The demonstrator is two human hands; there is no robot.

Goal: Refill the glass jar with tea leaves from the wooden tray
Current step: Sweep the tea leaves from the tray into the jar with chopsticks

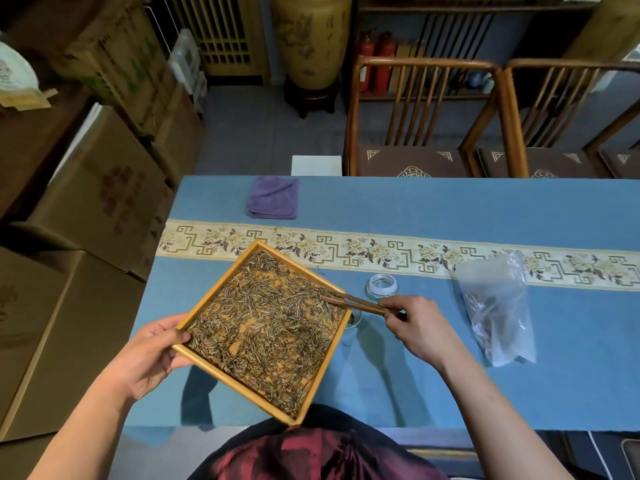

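Tray: we are holding the wooden tray (341, 329) off the table (450, 375), tilted, one corner nearest the body and the right corner hanging over the jar.
Leaves: tea leaves (266, 327) are lying in a thin loose layer across the whole tray floor; we are judging them dry, very light and brittle, likely to slide together if the tilt steepens.
Left hand: our left hand (152, 355) is gripping the tray's left corner, thumb over the rim and on the leaves, fingers hidden beneath.
Right hand: our right hand (420, 327) is pinching the near ends of wooden tongs (353, 303), whose tips are reaching over the tray's right edge into the leaves; whether they are holding any leaf we cannot tell.
Jar: the glass jar (351, 323) is standing on the table just beside the tray's right corner, mostly hidden by it; we are judging it smooth, rigid, breakable and easily tipped by a knock from the rim.
Lid: a round glass lid (381, 287) is lying apart, just beyond the tongs.
Hold: we are judging the tray stiff and light, best taken at a corner as now; leaves are best nudged or lifted lightly with the tongs.
Bag: a clear bag (495, 306) with some leaves is lying to the right.
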